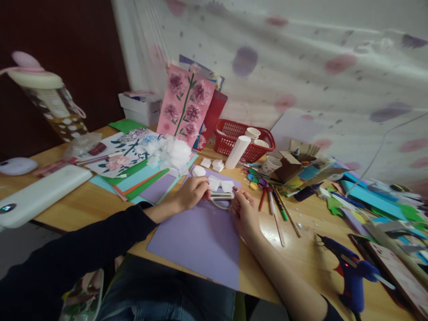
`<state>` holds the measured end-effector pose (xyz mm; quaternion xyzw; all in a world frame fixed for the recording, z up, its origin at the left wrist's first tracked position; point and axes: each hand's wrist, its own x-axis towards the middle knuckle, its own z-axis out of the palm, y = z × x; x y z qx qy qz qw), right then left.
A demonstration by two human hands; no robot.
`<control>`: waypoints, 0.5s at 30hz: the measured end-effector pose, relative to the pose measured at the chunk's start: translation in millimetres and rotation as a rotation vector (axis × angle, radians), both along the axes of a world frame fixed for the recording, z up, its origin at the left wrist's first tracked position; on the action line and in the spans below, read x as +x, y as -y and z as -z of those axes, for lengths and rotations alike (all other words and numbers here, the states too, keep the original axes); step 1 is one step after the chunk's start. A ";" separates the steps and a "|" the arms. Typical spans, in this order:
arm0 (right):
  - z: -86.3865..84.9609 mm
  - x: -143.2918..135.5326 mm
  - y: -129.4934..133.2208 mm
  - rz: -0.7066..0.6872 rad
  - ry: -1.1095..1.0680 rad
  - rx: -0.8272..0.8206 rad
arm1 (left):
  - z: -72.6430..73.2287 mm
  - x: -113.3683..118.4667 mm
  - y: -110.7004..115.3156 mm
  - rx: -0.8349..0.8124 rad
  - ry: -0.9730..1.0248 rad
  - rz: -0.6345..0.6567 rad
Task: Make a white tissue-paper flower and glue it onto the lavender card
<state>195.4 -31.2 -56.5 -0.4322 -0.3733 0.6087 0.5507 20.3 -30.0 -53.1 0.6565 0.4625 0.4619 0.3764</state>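
Note:
Above a purple sheet of paper (200, 240), my left hand (192, 195) pinches a small white tissue-paper square (214, 183) between thumb and fingers. My right hand (245, 209) is closed, its fingertips at the edge of a second white tissue-paper square (228, 186). Scissors (220, 201) lie on the purple sheet between my hands, partly hidden. Just beyond my left hand is a white rounded stack of tissue paper (199, 171). Farther back sit more small white squares (218, 165) and an upright white roll (237, 152).
A red basket (230, 133) with paper cups stands at the back. A blue glue gun (349, 267) lies at right, near a phone (397, 272). Brushes and pens (280, 203) lie right of the sheet. Coloured papers (143, 178) and white fluffy tissue (174, 154) are at left.

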 end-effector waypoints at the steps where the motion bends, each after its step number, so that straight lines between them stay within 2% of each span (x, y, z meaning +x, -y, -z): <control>1: -0.1 0.4 -0.5 0.006 -0.012 -0.004 | -0.6 0.7 0.3 -0.002 0.002 -0.014; 6: 0.9 2.7 -3.2 0.022 -0.050 -0.017 | -4.9 -8.4 -11.7 -0.007 0.016 -0.122; 12: 5.6 3.3 -4.3 -0.014 -0.073 -0.040 | -16.3 -66.9 -49.3 0.021 -0.052 -0.443; 15: 6.1 2.8 -3.1 -0.029 -0.080 -0.033 | -20.3 -89.7 -56.1 0.091 -0.072 -0.626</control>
